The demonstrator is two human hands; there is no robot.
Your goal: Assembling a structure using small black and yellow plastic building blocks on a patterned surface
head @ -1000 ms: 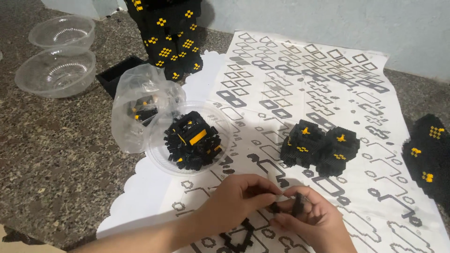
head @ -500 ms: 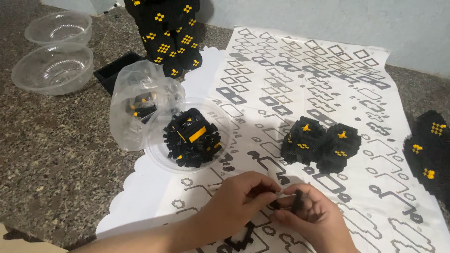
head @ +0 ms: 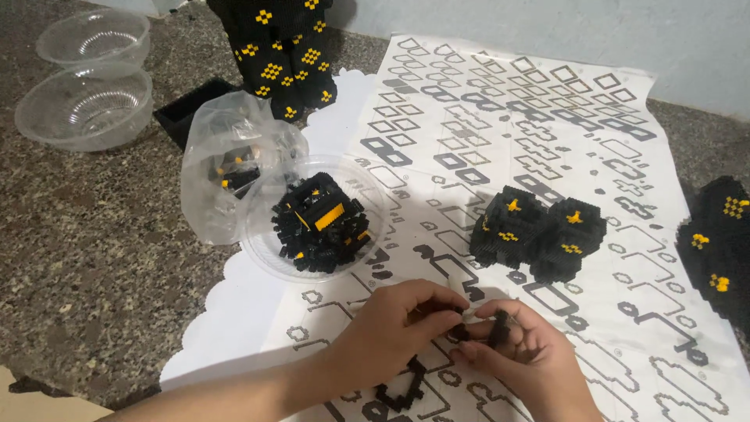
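Both hands (head: 461, 336) on black bricks (head: 497, 328)

Bench (head: 86, 258): speckled grey-brown stone surface. Rear wall (head: 547, 31): plain, pale grey-blue, meeting the bench along its far edge. Lighting: soft, even, with faint shadows.

Single head-worn view, steeply down and close over both hands (head: 469, 344); printed sheet (head: 547, 141) beyond
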